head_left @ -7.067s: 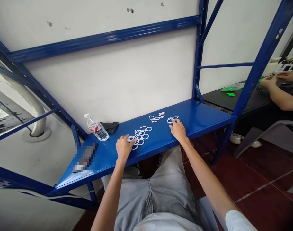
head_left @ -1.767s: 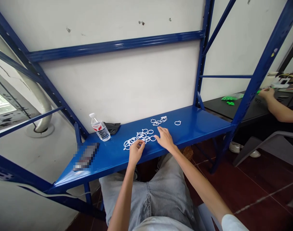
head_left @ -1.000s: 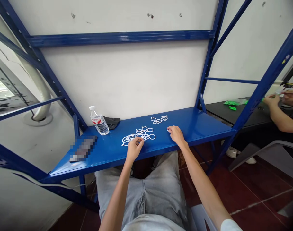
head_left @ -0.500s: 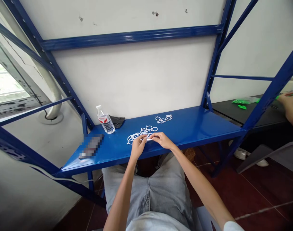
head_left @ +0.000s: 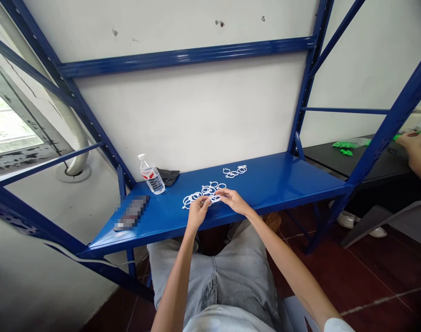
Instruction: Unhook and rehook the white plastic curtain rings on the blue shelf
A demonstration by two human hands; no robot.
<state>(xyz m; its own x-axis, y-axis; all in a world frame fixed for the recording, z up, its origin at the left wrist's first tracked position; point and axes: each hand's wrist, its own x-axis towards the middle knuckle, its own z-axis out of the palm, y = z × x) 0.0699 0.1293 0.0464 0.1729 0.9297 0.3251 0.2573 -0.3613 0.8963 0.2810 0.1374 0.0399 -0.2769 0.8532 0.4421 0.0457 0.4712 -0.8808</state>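
Between my two hands is a white plastic ring (head_left: 215, 198), held just above the front part of the blue shelf (head_left: 266, 182). My left hand (head_left: 198, 208) pinches its left side, and my right hand (head_left: 233, 201) grips the right side with closed fingers. Right behind my fingers lies a loose pile of similar white rings (head_left: 194, 197), partly hidden by the hands. Farther back to the right is a smaller group of white rings (head_left: 235, 172).
A water bottle (head_left: 151, 175) stands at the left, a black pouch (head_left: 169, 176) behind it. A pixelated dark flat object (head_left: 132, 213) lies near the left edge. Blue posts (head_left: 387, 101) frame the shelf. At far right, another person's hand (head_left: 413, 140) is above a black table (head_left: 324, 159).
The ring between my hands has turned from nearly edge-on to showing its round opening. Both hands stay in almost the same place; the view has shifted slightly.
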